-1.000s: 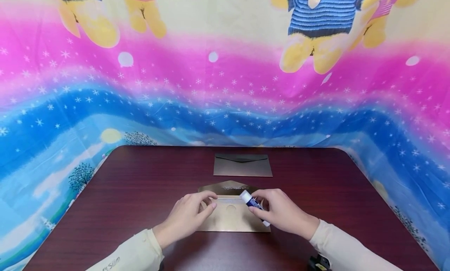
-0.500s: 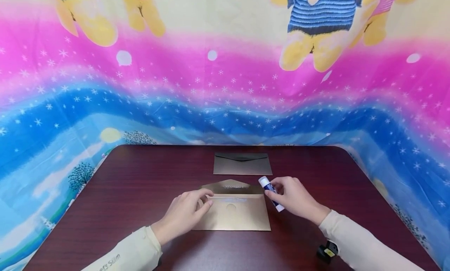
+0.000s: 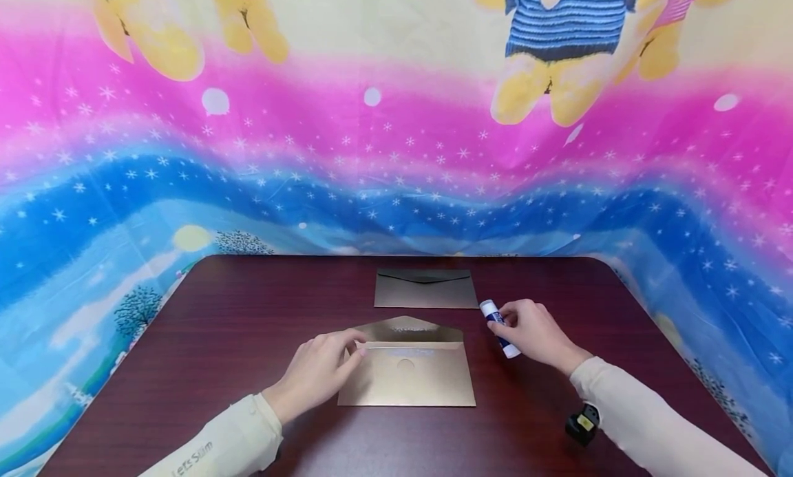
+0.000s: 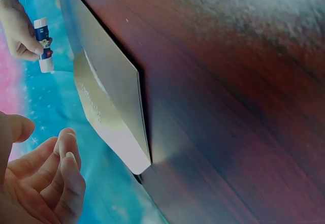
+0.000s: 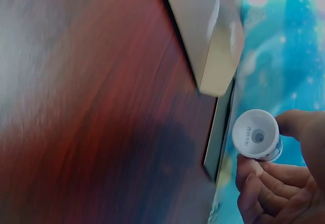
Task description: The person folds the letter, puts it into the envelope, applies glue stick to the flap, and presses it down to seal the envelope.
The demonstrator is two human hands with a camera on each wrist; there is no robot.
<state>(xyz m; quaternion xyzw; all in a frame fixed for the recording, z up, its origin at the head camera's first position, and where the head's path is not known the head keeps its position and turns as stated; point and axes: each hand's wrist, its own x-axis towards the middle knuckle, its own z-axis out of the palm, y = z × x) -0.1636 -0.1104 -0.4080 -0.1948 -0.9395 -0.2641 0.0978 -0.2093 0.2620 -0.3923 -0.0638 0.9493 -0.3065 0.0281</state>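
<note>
A gold envelope [image 3: 409,387] lies on the table with its flap [image 3: 427,332] unfolded toward the far side. Whitish smears show along its upper edge and on the flap. My left hand [image 3: 314,368] hovers at the envelope's left side, fingers loosely bent. In the left wrist view, nothing sits between that hand's thumb and fingers [image 4: 68,183]. To the right of the envelope, my right hand [image 3: 537,332] pinches a blue-and-white glue stick [image 3: 500,329] between thumb and fingers, held tilted above the table. The right wrist view shows the white round end of the glue stick [image 5: 256,132].
Farther back on the dark red wooden table [image 3: 279,291] lies a second, darker envelope [image 3: 424,294] with its flap folded down. A printed curtain [image 3: 396,153] hangs behind the table and around its sides. A black wrist device [image 3: 582,425] hangs at the right sleeve.
My right hand has carried the glue stick from over the envelope to the right and away from me, off the envelope. My left hand has shifted slightly left.
</note>
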